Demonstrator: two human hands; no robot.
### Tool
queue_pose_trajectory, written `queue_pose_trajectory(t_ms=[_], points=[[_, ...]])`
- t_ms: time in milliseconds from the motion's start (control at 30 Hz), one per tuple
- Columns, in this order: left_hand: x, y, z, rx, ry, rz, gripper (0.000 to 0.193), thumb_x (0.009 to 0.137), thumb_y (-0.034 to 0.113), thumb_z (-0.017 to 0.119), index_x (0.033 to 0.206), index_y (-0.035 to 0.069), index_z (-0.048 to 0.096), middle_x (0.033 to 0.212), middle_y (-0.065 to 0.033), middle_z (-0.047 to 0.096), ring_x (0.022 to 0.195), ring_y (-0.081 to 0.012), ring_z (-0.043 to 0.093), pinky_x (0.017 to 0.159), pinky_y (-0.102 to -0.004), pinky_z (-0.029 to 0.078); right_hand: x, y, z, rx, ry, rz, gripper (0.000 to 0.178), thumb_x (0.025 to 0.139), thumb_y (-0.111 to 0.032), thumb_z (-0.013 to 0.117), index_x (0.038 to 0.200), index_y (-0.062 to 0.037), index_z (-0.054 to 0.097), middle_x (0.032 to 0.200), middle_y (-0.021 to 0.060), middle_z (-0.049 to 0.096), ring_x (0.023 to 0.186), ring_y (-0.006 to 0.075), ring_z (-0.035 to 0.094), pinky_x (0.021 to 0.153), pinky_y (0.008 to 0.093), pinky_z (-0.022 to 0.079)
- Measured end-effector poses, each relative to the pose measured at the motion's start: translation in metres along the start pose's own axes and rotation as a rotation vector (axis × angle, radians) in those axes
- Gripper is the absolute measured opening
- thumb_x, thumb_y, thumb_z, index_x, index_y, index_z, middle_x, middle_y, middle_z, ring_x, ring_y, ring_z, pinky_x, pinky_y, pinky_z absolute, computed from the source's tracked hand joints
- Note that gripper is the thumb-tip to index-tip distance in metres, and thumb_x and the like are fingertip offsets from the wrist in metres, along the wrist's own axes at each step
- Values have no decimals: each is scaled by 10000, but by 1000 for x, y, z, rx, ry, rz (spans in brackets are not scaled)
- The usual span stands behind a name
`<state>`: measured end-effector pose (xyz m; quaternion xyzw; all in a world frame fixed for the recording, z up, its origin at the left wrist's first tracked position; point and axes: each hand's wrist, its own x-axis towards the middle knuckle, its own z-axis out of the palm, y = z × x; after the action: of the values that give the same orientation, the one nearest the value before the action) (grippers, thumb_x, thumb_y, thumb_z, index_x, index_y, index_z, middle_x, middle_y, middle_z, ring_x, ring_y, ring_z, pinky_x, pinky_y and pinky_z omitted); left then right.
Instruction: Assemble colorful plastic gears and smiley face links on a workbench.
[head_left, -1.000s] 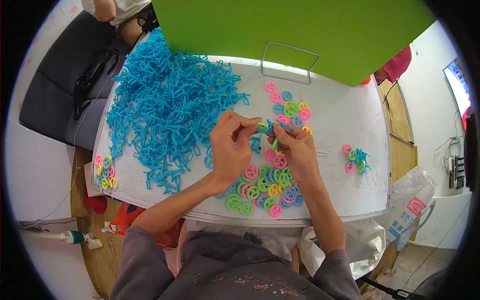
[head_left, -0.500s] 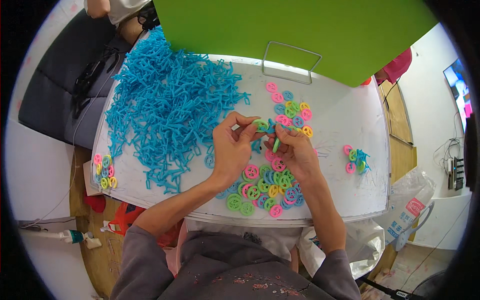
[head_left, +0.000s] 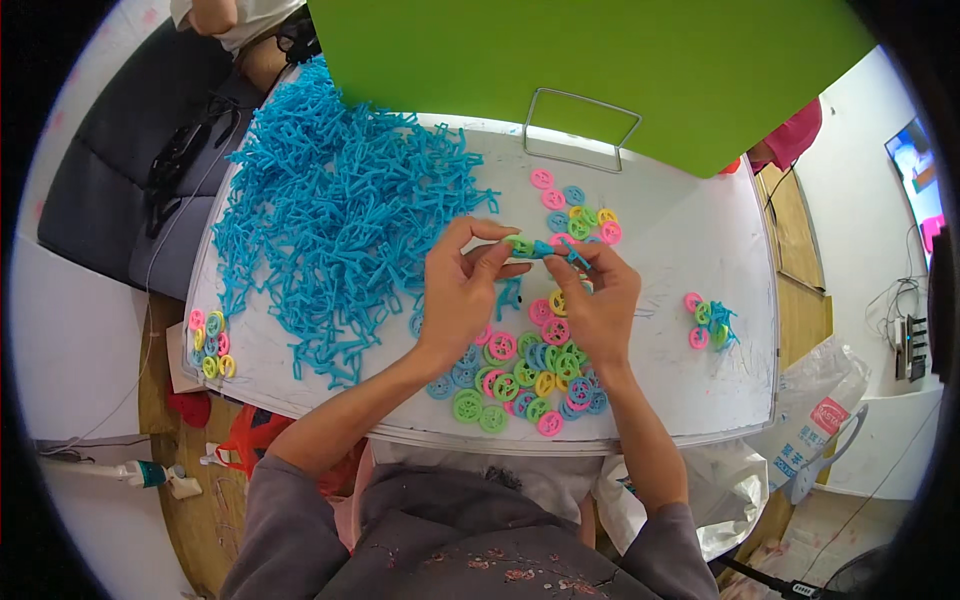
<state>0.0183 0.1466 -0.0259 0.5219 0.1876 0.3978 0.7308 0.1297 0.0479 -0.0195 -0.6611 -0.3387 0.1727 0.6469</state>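
Note:
Above the middle of the table, my left hand [head_left: 463, 285] pinches a green toy wheel [head_left: 517, 244] between thumb and fingers. Joined to or pressed against this wheel is a blue plastic frame piece [head_left: 545, 248]. My right hand [head_left: 603, 300] grips the frame's other end with closed fingertips, and part of it sticks out past them. The fingers partly hide where the pieces meet. Below my hands lies a spread of pink, green, blue and yellow wheels [head_left: 502, 345]. Just beyond them is a smaller group of wheels [head_left: 555, 199].
A large heap of blue frame pieces [head_left: 340, 200] covers the table's left side. At the right lies a small cluster of wheels and blue frames [head_left: 712, 322]; more wheels [head_left: 210, 345] sit at the left edge. A green panel [head_left: 600, 70] with a wire stand [head_left: 583, 130] closes off the far side.
The green wheel that hung from my right fingers no longer shows there. My right hand has turned and now grips the blue frame, while my left hand keeps its pinch on its green wheel.

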Motion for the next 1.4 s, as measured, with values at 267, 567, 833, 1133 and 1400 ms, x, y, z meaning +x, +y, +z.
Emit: queue_pose_trajectory(t_ms=[267, 567, 833, 1133, 1400], points=[[5, 3, -4, 141, -203, 118, 211, 844, -108, 543, 1038, -31, 570, 1021, -108, 593, 941, -189, 632, 811, -290, 553, 5, -1, -14, -184, -25, -178, 135, 799, 9, 675, 932, 21, 660, 877, 74, 678, 807, 104, 606, 731, 251, 493], [11, 12, -12, 588, -236, 234, 174, 779, -92, 628, 932, -11, 644, 868, -82, 604, 740, -162, 629, 667, -257, 527, 7, -20, -74, -257, -87, -66, 105, 869, -39, 607, 923, 42, 646, 816, 68, 665, 752, 95, 585, 674, 232, 474], [6, 14, -1, 673, -239, 311, 108, 777, -53, 640, 870, 1, 633, 815, -103, 596, 691, -214, 606, 561, -292, 473, -7, -40, -74, -445, -37, -186, 298, 763, -7, 672, 1059, -17, 639, 974, 100, 678, 863, 172, 626, 829, 276, 472], [15, 24, -16, 494, -286, -94, 204, 809, 12, 640, 1008, 42, 607, 877, -65, 587, 782, -179, 598, 676, -294, 492, -2, -28, -61, -391, -37, -141, 267, 818, -24, 666, 1078, 18, 630, 922, 83, 686, 829, 125, 640, 770, 261, 507], [15, 13, -50, 1387, -409, 435, 187, 657, 77, 734, 806, 44, 626, 867, -103, 570, 804, -290, 519, 780, -364, 444, 5, -26, -199, -836, -52, 217, 284, 871, -105, 628, 1118, 33, 602, 974, 90, 659, 874, 145, 613, 759, 257, 487]])
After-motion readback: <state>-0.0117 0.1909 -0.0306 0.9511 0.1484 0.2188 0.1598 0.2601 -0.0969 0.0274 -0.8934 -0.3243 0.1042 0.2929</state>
